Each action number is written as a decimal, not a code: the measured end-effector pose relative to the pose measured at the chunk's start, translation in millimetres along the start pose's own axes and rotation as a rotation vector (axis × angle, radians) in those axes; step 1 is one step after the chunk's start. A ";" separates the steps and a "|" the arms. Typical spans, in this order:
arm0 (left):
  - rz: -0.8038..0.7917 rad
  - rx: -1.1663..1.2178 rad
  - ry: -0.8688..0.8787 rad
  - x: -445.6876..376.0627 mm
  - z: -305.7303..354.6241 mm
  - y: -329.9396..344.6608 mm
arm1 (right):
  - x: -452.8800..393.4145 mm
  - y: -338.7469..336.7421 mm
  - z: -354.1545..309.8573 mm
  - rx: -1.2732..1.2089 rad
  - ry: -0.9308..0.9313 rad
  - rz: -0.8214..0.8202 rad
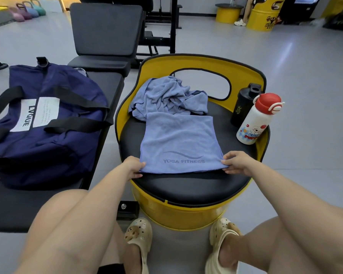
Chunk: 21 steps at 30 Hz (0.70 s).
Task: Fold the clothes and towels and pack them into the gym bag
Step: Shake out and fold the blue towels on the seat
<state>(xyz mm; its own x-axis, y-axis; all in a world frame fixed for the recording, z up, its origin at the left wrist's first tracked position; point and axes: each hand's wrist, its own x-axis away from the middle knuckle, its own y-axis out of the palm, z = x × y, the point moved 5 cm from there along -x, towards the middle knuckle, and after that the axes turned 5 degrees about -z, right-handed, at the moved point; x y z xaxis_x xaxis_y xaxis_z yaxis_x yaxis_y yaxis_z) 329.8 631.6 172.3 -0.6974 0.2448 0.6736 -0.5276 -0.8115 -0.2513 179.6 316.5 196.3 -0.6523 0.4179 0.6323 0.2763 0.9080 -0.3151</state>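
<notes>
Pinching towel corners — left hand | right hand — on stool

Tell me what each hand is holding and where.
Both hold the folded blue towel: left hand pinches its near left corner, right hand its near right corner.

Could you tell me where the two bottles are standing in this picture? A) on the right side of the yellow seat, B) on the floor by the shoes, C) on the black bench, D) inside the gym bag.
A: the black bottle and the white bottle stand side by side on the right edge of the yellow seat, beyond the towel.
</notes>
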 end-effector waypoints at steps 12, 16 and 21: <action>-0.123 -0.302 -0.081 15.7 -14.4 2.3 | 9.7 -7.3 23.5 0.260 0.187 -0.148; -0.224 -0.436 -0.119 22.8 -20.1 5.9 | 13.1 -6.8 29.4 0.421 0.213 -0.187; -0.196 -0.577 -0.137 20.1 -19.5 -0.1 | 17.1 -9.8 29.7 0.577 0.226 -0.199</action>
<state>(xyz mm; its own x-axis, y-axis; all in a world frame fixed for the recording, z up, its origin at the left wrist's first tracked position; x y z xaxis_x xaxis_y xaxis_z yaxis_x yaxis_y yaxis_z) 306.3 647.0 172.3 -0.5126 0.2588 0.8187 -0.8432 -0.3319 -0.4230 144.8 313.8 189.2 -0.4698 0.2967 0.8314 -0.2995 0.8324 -0.4663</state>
